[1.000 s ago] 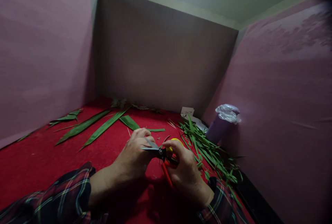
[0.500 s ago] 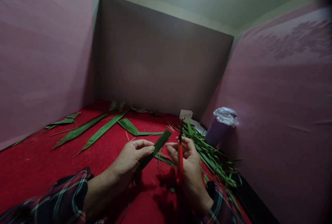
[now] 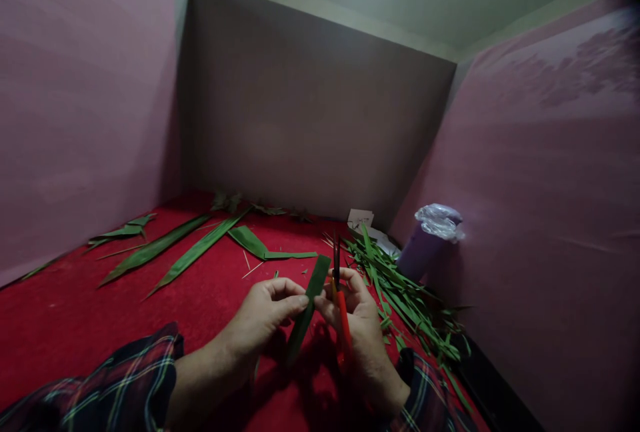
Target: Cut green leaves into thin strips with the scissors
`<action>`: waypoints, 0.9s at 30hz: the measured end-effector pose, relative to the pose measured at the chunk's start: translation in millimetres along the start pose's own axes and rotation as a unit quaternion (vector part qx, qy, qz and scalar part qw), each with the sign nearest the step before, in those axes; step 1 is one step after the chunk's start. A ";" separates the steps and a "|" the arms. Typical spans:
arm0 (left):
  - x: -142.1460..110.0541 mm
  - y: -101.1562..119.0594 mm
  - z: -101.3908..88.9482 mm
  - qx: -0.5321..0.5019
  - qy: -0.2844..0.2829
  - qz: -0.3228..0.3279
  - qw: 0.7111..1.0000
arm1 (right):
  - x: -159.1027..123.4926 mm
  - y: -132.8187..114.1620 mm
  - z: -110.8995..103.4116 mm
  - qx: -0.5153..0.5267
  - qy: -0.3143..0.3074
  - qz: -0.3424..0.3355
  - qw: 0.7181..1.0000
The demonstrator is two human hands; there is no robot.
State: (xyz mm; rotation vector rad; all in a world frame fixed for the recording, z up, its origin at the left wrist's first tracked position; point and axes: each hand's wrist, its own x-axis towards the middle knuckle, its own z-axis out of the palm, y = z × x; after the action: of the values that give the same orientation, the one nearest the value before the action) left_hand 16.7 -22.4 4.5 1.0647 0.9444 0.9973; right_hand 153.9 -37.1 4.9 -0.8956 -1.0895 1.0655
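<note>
My left hand (image 3: 267, 315) pinches a strip of green leaf (image 3: 316, 279) between thumb and fingers, the strip slanting up to the right. Scissors (image 3: 343, 325) with red-orange handles rest in my right hand (image 3: 367, 332), blades pointing up and seen nearly edge-on. My right thumb tip touches or nearly touches the strip's right edge. Beyond my hands, a cut leaf piece (image 3: 249, 241) with a narrow tail lies on the red cloth (image 3: 205, 305). Thin sticks (image 3: 254, 270) lie close by it.
Long leaves (image 3: 155, 251) and a folded leaf piece (image 3: 120, 232) lie on the left. On the right are a heap of narrow green leaf strips (image 3: 400, 285), a purple container (image 3: 425, 249) with clear plastic over its top, and white papers (image 3: 361, 219). Pink panels (image 3: 540, 205) stand at both sides.
The scissors, earlier pointing left with blades apart over my left hand, have turned upright in my right hand. The leaf strip has come into view, and my right thumb has moved in to it.
</note>
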 end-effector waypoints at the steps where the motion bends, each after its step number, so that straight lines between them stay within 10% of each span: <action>1: 0.0 0.0 -0.4 0.001 -0.001 0.003 1.000 | -0.1 -0.6 0.3 -0.001 -0.007 0.005 1.000; 27: -0.6 -0.3 -0.6 -0.081 -0.006 0.022 0.996 | -1.0 2.2 0.3 -0.003 -0.039 0.042 0.998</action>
State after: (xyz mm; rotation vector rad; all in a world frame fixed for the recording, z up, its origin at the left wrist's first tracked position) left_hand 16.0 -23.0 4.1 0.9569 0.8188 1.0843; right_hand 153.1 -37.5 2.7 -0.9179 -1.1265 1.1762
